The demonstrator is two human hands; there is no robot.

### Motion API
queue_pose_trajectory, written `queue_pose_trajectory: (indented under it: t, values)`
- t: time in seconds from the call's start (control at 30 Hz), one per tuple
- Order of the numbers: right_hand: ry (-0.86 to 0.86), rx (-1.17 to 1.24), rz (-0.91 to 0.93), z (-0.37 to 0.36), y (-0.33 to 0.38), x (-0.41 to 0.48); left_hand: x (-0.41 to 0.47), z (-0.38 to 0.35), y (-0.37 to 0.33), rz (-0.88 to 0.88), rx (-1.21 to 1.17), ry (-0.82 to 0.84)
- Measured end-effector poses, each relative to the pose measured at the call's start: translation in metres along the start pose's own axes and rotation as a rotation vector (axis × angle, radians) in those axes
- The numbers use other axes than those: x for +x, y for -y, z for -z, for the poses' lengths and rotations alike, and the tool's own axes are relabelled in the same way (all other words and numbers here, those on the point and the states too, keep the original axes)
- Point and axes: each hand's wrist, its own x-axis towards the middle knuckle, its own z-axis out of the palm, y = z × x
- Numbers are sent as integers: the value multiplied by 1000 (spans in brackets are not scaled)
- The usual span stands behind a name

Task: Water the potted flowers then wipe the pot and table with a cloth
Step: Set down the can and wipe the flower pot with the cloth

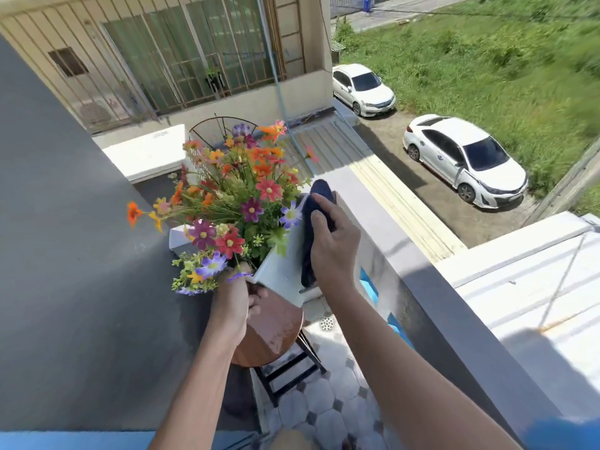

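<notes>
We're up on a balcony, looking down over both bare arms. The white planter pot point(279, 271) sits at the far edge of the small round wooden counter point(272, 329), and its long side wall looks tipped toward the camera. It's packed with flowers point(233, 196): orange, red, magenta and purple blooms over green stems.

The right hand point(331, 241) presses a dark navy cloth point(313, 228) flat against the planter's white side wall. Its grip is pressed together on the cloth, thumb and fingers bearing down on it, with one end of the cloth poking up past the fingertips and the other hanging below the palm toward the planter's lower edge.

The left hand point(237, 303) is at the planter's near corner, tucked under the low blossoms. Its grip curls around that corner, fingers wrapped beneath the rim and thumb in front, just above the counter top.

The counter's brown surface shines, with wet-looking patches, and its black metal legs point(285, 371) stand on pale patterned floor tiles point(328, 410). A grey wall point(65, 254) runs along the left, and the grey-capped balcony parapet point(431, 287) runs along the right.

Below, two white cars point(464, 160) are parked beside a grassy lot point(503, 60). No brand names, labels or lettering can be read anywhere; the cars' badges and plates are too small to make out.
</notes>
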Motion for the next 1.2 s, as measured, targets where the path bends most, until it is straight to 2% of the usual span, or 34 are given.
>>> queue_pose_trajectory:
  t: [0.23, 0.37, 0.57, 0.8, 0.97, 1.07, 1.2]
  values:
    - [182, -28, -159, -22, -20, 48, 28, 18, -13, -29, 30, -93]
    - [225, -103, -256, -50, -46, 63, 48, 36, -13, -13, 80, -192]
    - [110, -219, -89, -106, -59, 23, 83, 41, -18, 43, -60, -191]
    - [295, -253, 57, -137, -92, -25, 137, 61, -34, 41, -77, -189]
    - [200, -293, -112, -161, -129, 16, 151, 66, -27, 23, -42, -168]
    - [310, -342, -126, -165, -161, 35, 166, 74, -24, 45, -77, -192]
    - [380, -434, -254, -149, -218, 49, 194, 90, -19, 94, -190, -250]
